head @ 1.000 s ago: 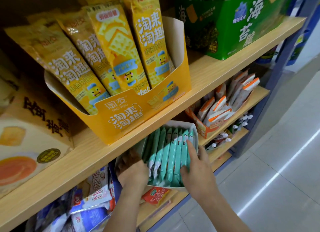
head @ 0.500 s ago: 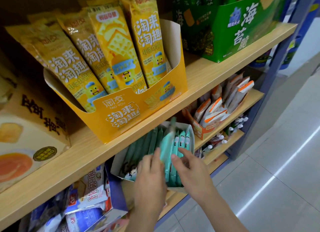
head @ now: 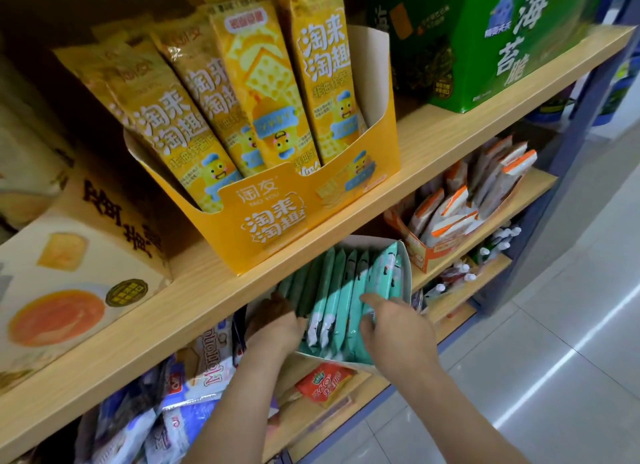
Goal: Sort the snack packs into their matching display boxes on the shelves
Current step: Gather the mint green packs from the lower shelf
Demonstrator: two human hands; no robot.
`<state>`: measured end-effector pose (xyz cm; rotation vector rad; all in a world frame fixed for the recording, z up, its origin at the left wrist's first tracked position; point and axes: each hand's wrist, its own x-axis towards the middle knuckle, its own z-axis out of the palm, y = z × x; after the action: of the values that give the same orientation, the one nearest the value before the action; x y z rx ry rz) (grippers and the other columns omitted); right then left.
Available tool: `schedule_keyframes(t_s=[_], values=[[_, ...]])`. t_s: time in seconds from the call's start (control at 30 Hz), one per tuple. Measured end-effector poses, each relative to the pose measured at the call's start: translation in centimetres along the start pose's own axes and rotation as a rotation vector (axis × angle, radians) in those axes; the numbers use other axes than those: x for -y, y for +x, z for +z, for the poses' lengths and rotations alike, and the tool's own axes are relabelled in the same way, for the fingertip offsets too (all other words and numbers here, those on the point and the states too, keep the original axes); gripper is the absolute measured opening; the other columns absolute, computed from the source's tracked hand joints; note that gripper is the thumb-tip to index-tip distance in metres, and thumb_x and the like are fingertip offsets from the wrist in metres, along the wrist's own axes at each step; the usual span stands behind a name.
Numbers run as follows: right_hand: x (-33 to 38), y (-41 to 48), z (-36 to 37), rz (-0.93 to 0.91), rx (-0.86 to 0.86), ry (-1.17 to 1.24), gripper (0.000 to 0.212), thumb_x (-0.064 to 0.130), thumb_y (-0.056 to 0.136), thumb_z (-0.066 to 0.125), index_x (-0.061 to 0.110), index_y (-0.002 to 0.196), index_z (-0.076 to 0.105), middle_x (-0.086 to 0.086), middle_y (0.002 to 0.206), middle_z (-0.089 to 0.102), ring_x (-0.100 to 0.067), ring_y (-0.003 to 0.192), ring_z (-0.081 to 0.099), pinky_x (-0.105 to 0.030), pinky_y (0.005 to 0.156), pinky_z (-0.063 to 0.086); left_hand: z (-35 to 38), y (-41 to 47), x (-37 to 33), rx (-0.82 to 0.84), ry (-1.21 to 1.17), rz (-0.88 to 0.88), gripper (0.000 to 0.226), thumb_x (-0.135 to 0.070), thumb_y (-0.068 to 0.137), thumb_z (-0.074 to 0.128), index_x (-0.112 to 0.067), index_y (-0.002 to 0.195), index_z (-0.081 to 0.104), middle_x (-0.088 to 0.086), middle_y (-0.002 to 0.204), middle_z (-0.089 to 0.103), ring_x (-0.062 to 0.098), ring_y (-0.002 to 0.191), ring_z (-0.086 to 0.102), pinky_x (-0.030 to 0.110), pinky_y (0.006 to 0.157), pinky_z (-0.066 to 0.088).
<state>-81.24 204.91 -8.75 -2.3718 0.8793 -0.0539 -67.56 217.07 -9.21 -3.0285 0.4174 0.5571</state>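
Several teal snack packs [head: 330, 300] stand in a row in a white display box [head: 406, 273] on the shelf under the top wooden board. My left hand [head: 273, 323] reaches in at the left end of the row, with its fingers in shadow among the packs. At the right end, my right hand [head: 394, 328] lays its forefinger across the packs and sets its thumb below, pinching the edge of a teal pack.
On the top wooden shelf [head: 433, 151] a yellow display box [head: 277, 217] holds tall yellow packs, with a green box [head: 502, 54] to its right. An orange box [head: 429, 252] of orange-and-white packs stands right of the teal box. Blue and white bags [head: 180, 425] lie below left.
My left hand pushed a teal pack down into the row and has moved to the row's left end. My right hand has stayed at the right end.
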Motion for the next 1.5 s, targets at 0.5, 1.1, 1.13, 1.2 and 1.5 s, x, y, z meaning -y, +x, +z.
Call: schedule_keyframes(t_s=[0.5,1.1,1.13,1.2,1.5], values=[[4.2,1.0,2.2,-0.246,0.06,0.368,0.037,0.019,0.102,0.048,0.019,0.138,0.057,-0.004,0.086,0.068,-0.001,0.049,0.038,-0.022,0.062,0.035,0.3,-1.2,0.2,-0.116,-0.02,-0.028,0.051,-0.041,0.093,0.057,-0.016,0.135,0.042,0.011,0.135,0.055,0.032,0.122,0.056,0.037,0.091,0.047],[6.2,2.2,5.9,-0.201,0.119,-0.112,0.018,0.018,0.097,0.054,0.015,0.114,0.056,-0.008,0.109,0.064,-0.031,0.105,0.06,-0.045,0.096,0.04,1.3,-1.8,2.1,-0.262,0.103,0.184,0.056,-0.041,0.094,0.054,-0.018,0.14,0.033,0.01,0.142,0.046,0.033,0.129,0.044,0.042,0.095,0.044],[6.3,2.1,5.9,-0.204,0.116,-0.094,0.018,0.019,0.097,0.053,0.015,0.114,0.055,-0.008,0.111,0.063,-0.031,0.108,0.058,-0.046,0.097,0.038,1.2,-2.1,2.1,-0.283,0.098,0.24,0.053,-0.039,0.095,0.05,-0.022,0.142,0.035,0.007,0.145,0.043,0.03,0.133,0.039,0.042,0.1,0.043],[6.0,1.7,5.6,-0.244,0.118,-0.074,0.023,0.019,0.095,0.052,0.015,0.117,0.055,-0.005,0.118,0.058,-0.028,0.115,0.051,-0.045,0.096,0.036,1.1,-3.0,2.1,-0.235,0.007,0.323,0.044,-0.036,0.098,0.043,-0.027,0.142,0.039,0.004,0.14,0.051,0.028,0.129,0.046,0.042,0.096,0.044],[1.9,-1.1,2.7,-0.191,-0.068,-0.122,0.057,0.022,0.096,0.051,0.023,0.151,0.033,-0.004,0.16,0.025,-0.026,0.148,0.014,-0.051,0.111,0.025,1.2,-3.5,1.2,0.063,0.08,0.233,0.052,-0.051,0.1,0.024,-0.033,0.148,0.028,0.007,0.145,0.048,0.03,0.132,0.043,0.047,0.105,0.035]])
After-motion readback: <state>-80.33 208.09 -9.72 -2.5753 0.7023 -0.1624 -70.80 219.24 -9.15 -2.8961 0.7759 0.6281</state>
